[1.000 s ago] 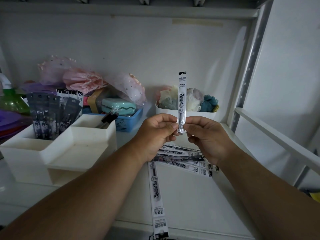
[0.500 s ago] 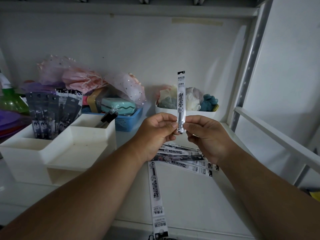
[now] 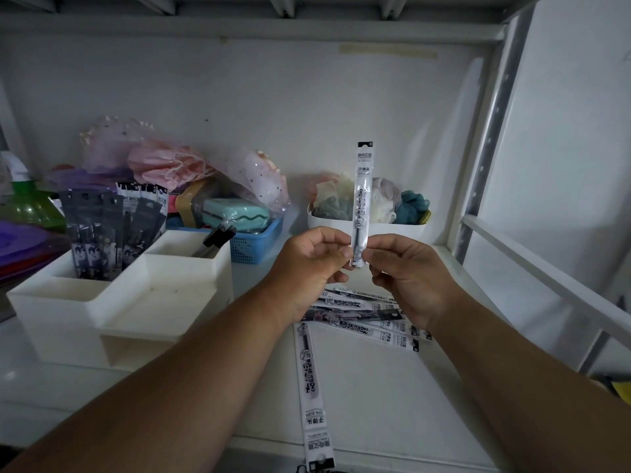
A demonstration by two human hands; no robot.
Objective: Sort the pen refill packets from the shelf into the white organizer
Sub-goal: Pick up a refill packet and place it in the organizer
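A long white pen refill packet (image 3: 362, 196) stands upright in the air above the shelf. My left hand (image 3: 307, 264) and my right hand (image 3: 406, 274) both pinch its lower end from either side. Below my hands several more refill packets (image 3: 368, 319) lie in a loose pile on the shelf, and one packet (image 3: 311, 390) lies lengthwise toward the front edge. The white organizer (image 3: 136, 302) stands at the left. Its back-left compartment holds several dark refill packets (image 3: 102, 233) standing up.
A blue basket (image 3: 252, 240) with a mint box sits behind the organizer, under pink and sheer bags (image 3: 164, 162). A white tub of cloth items (image 3: 372, 227) stands at the back. A green bottle (image 3: 27, 203) is far left. The shelf's metal upright (image 3: 491, 138) and rail run along the right.
The packet and both hands have risen very slightly; the grip is the same.
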